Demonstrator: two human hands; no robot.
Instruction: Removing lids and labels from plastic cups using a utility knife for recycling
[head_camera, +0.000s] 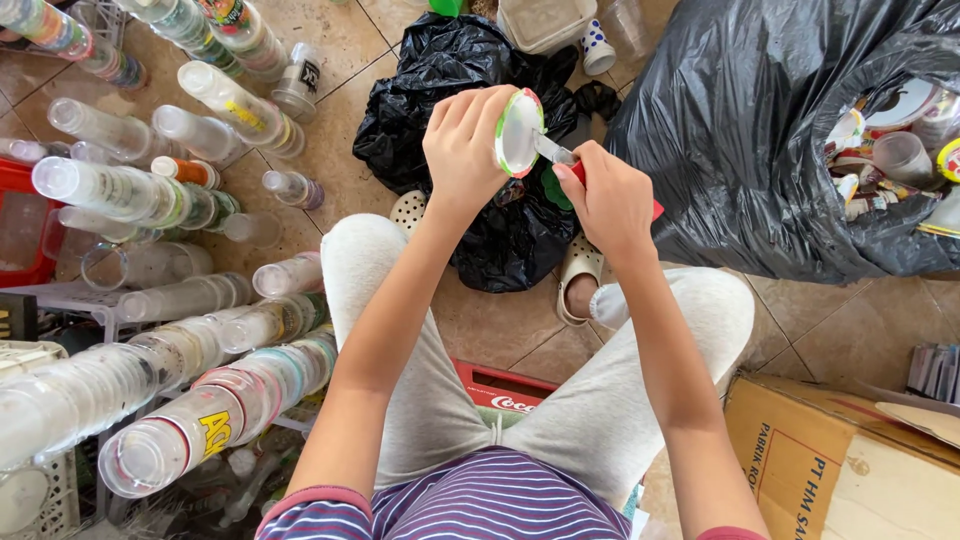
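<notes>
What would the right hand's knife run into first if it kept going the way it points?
The right hand aims its knife blade up and left, tip already at the rim of the plastic cup in the left hand. So the cup comes first, probably its sealed top; depth is hard to judge.

cup body (519, 132): hidden behind left hand (462, 145), only rim shows
knife handle (578, 172): mostly inside right hand (610, 200)
big bag (760, 130): cut by top and right edges
cardboard box (800, 460): cut at bottom (print partly lost)
stacked cups (150, 370): run off left edge
</notes>
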